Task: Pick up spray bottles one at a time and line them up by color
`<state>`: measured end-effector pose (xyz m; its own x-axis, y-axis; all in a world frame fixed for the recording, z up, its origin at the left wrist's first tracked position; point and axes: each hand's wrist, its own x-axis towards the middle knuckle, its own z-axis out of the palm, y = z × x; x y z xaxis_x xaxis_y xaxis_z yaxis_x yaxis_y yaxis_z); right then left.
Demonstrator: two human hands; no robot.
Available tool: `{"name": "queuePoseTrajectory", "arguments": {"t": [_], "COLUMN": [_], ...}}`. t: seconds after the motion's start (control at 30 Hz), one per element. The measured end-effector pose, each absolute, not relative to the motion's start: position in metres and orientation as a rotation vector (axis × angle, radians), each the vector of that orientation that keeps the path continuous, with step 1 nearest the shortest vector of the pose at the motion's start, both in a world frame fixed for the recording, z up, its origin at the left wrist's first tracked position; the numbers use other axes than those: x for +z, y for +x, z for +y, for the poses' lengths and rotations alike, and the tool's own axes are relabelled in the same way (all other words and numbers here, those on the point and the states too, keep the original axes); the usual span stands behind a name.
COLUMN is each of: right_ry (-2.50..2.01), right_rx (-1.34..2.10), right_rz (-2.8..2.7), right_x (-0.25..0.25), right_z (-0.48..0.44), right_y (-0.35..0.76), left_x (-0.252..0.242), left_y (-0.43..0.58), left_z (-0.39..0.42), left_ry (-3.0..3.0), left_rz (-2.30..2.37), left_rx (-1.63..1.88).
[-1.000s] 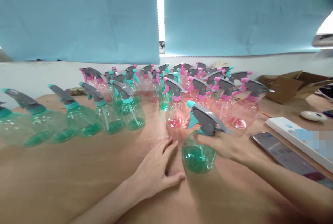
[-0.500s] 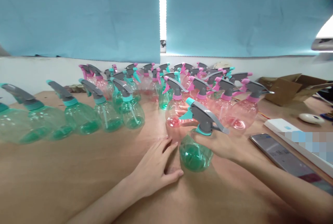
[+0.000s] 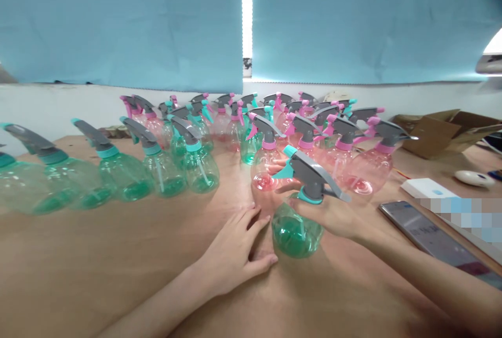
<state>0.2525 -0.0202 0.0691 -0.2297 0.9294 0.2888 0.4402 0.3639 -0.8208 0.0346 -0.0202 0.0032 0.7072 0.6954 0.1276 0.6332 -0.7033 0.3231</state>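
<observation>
A green spray bottle (image 3: pixel 297 236) with a grey and turquoise trigger head stands in front of me. My right hand (image 3: pixel 333 215) is around its neck, thumb on the near side; the fingers reach behind the head, partly hidden. Just left of this bottle, my left hand (image 3: pixel 237 249) lies on the wooden table (image 3: pixel 164 265) with its fingers spread, holding nothing. Behind the right fingers is a pink spray bottle (image 3: pixel 263 170), the nearest end of a pink row. On the left, several green spray bottles (image 3: pixel 202 173) form another row.
More pink and green spray bottles (image 3: pixel 221 118) crowd the back near the wall. To the right lie a phone (image 3: pixel 415 228), a white box (image 3: pixel 427 187) and a white computer mouse (image 3: pixel 474 179). An open cardboard box (image 3: pixel 443 131) sits behind them. Blue blinds (image 3: pixel 125 24) hang above.
The view has shifted very slightly. Both hands and the green spray bottle look the same as before.
</observation>
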Motion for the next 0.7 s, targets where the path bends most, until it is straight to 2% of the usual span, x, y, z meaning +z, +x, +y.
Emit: {"name": "queuePoseTrajectory", "arguments": {"t": [0.7], "right_ry": [-1.305], "right_rx": [0.829], "right_rz": [-1.738], "right_x": [0.0646], "right_z": [-0.0207], "right_y": [0.2542], "left_x": [0.0013], "left_y": [0.0333], "left_z": [-0.0203], "left_ry": [2.667], "left_rz": [1.042], "left_rx": [0.354]}}
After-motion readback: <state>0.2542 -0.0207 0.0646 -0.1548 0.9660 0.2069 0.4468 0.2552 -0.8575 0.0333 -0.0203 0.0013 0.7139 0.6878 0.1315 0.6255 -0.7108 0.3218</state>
